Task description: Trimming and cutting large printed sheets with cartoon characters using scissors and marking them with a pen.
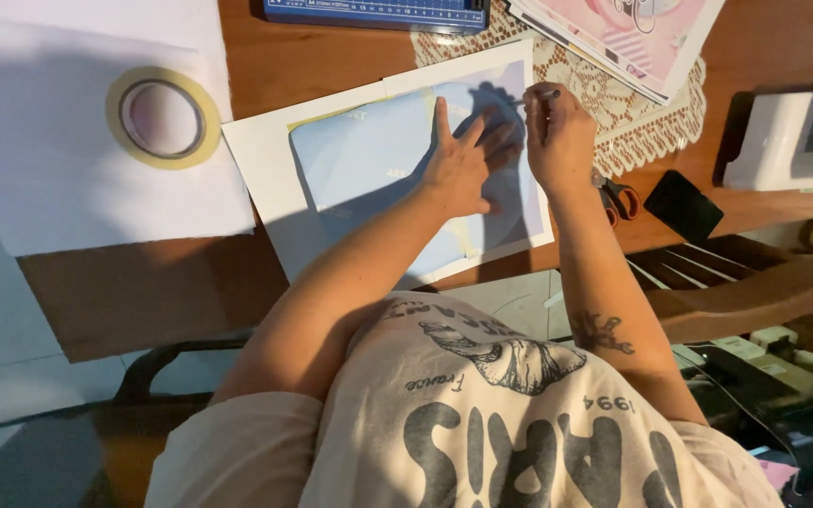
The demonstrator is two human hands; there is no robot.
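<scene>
Left hand [460, 162]: fingers spread, flat on blue sheet [369, 155]; right hand [557, 134]: fist around pen [548, 93], at sheet's right edge

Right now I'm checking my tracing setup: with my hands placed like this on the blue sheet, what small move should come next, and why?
Probably draw the pen down along the blue sheet. The left hand lies flat on it, fingers spread, pinning it to the white paper, and the right hand holds the pen tip at the sheet's upper right edge.

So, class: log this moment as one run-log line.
left hand: flat on blue sheet | right hand: gripping dark pen at sheet's edge | tape roll: apart, left
</scene>
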